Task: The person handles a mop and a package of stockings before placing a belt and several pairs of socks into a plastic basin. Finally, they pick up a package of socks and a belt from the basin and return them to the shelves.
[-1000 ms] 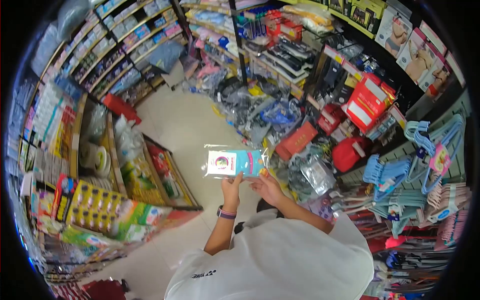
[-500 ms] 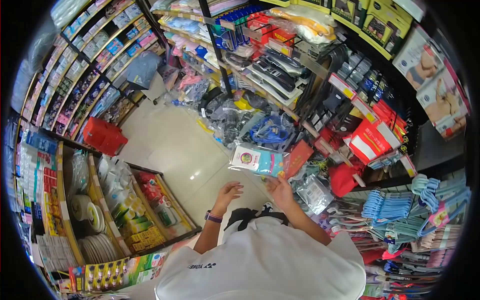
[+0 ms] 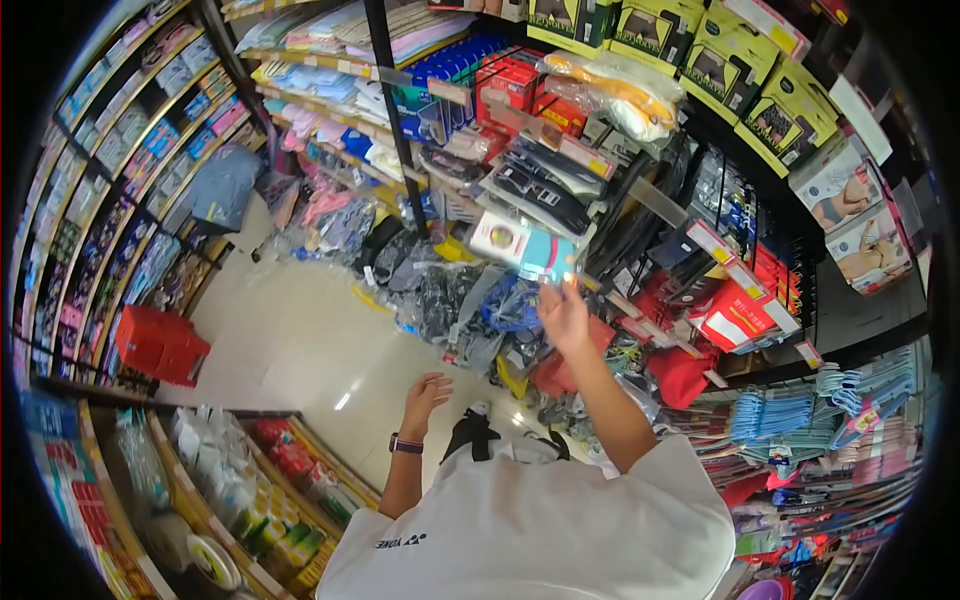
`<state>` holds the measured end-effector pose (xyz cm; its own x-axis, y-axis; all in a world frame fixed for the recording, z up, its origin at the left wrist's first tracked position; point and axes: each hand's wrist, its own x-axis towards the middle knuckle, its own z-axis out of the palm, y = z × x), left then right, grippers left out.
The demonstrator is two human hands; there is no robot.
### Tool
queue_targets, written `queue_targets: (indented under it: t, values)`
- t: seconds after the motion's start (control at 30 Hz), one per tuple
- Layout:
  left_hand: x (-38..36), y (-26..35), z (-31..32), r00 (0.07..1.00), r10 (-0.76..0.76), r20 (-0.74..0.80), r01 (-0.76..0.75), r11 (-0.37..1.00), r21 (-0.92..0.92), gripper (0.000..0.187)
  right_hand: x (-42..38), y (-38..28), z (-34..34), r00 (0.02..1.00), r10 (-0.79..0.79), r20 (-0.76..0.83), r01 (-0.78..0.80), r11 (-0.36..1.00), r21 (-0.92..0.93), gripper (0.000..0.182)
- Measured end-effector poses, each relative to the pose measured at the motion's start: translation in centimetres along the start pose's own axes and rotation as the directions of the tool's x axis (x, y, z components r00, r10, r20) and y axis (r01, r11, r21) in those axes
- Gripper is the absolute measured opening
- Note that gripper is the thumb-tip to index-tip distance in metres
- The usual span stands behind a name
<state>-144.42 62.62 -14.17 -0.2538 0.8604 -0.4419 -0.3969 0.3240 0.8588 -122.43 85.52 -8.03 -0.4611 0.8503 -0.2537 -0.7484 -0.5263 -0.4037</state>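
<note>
My right hand [image 3: 563,318] is raised with its arm stretched out, fingers closed on the lower right corner of a flat clear packet [image 3: 545,256]. The packet has a white card with a round dark-and-pink print at one end and light blue contents at the other. Behind it in this view are black goods in packaging [image 3: 540,185] on a shelf. Lower and to the left, my left hand [image 3: 427,395] hangs over the floor, holding nothing, its fingers apart and loosely bent. A dark band circles that wrist.
Bagged goods [image 3: 440,295] are heaped on the floor along the right-hand shelves. A red container [image 3: 160,345] stands on the tiled floor [image 3: 300,330] at left. Low bins [image 3: 270,490] fill the lower left. Blue hangers [image 3: 775,420] hang at right, near red packs [image 3: 745,310].
My right hand has lifted the packet up and forward, from over the floor heap to in front of the shelf. My left hand has shifted slightly left and down. The view has turned right.
</note>
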Motion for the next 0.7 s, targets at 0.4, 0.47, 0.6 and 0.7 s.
queue_targets:
  t: [0.4, 0.47, 0.6, 0.7]
  values:
    - [8.4, 2.0, -5.0, 0.989, -0.091, 0.117, 0.07, 0.982, 0.178, 0.025, 13.7, -7.1, 5.6, 0.96, -0.278, -0.043, 0.247, 0.906, -0.345, 0.046]
    - [9.4, 2.0, -4.4, 0.98, -0.105, 0.167, 0.067, 0.973, 0.22, 0.027, 12.6, -5.4, 2.9, 0.965, -0.249, -0.075, 0.207, 0.91, -0.358, 0.042]
    - [12.3, 1.1, -2.6, 0.911, -0.229, 0.344, 0.099, 0.929, 0.358, 0.029, 4.7, -1.3, -4.9, 0.949, -0.221, -0.225, 0.096, 0.881, -0.462, 0.041]
    - [15.6, -0.5, 0.1, 0.858, -0.328, 0.394, 0.134, 0.885, 0.445, 0.032, -5.3, 1.8, -14.9, 0.841, -0.246, -0.481, -0.034, 0.864, -0.502, 0.033]
